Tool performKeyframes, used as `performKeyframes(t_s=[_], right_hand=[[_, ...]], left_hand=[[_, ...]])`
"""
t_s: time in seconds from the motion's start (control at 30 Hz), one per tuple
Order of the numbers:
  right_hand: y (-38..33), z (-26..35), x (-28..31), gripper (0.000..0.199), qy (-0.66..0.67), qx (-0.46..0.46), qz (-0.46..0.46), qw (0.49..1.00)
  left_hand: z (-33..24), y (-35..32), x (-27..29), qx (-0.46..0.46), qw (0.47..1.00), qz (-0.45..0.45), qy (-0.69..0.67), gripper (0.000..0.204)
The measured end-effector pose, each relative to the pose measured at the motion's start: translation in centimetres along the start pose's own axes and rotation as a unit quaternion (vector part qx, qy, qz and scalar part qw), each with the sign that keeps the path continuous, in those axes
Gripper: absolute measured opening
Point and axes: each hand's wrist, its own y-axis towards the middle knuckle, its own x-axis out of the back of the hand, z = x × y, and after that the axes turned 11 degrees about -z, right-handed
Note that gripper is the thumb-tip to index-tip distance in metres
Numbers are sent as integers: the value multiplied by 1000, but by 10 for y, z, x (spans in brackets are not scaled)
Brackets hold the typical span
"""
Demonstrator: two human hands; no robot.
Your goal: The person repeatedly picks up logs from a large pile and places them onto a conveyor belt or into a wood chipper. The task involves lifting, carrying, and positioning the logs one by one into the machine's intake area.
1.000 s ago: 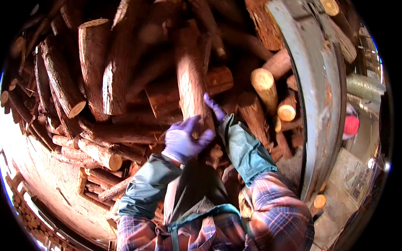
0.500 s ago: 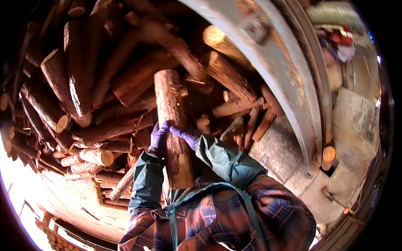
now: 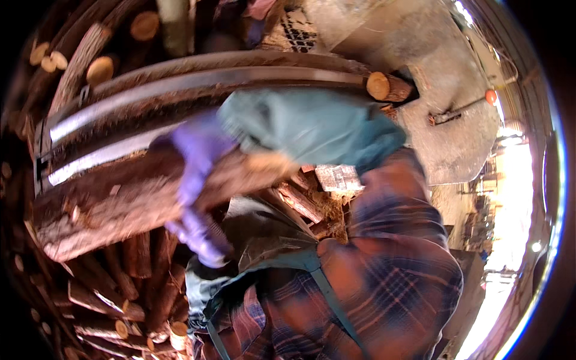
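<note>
A thick brown log (image 3: pixel 108 207) lies slantwise across my front, its bark rough and its right end a paler tan. My right hand (image 3: pixel 201 147), in a purple glove and teal sleeve, reaches over the top of it with fingers wrapped down its near side. Below the log, my left hand (image 3: pixel 204 240), gloved in purple too, presses against its underside; motion blurs its fingers. Just beyond the log run the pale metal rails (image 3: pixel 240 78) of a long trough-like frame, close to my right hand.
A short log (image 3: pixel 384 87) rests at the rails' right end, beside a grey slab (image 3: pixel 450 144). Piled logs (image 3: pixel 144 288) fill the lower left. Cut wood pieces (image 3: pixel 300 201) lie beside my apron. At the top, a pink and purple shape (image 3: pixel 258 21) is partly visible, possibly another person.
My view and body have turned right, toward the metal rails. The log has swung from upright in front of me to lying crosswise, and my right hand now reaches over it.
</note>
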Motion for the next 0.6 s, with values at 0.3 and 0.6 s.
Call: performKeyframes(t_s=[0.3, 0.6], right_hand=[[-436, -10, 137, 114, -528, -344, -435, 643], [-359, -29, 166, 71, -444, -181, -494, 725]], left_hand=[[-52, -31, -267, -82, 784, 601, -133, 42], [39, -53, -51, 97, 831, 497, 228, 45]])
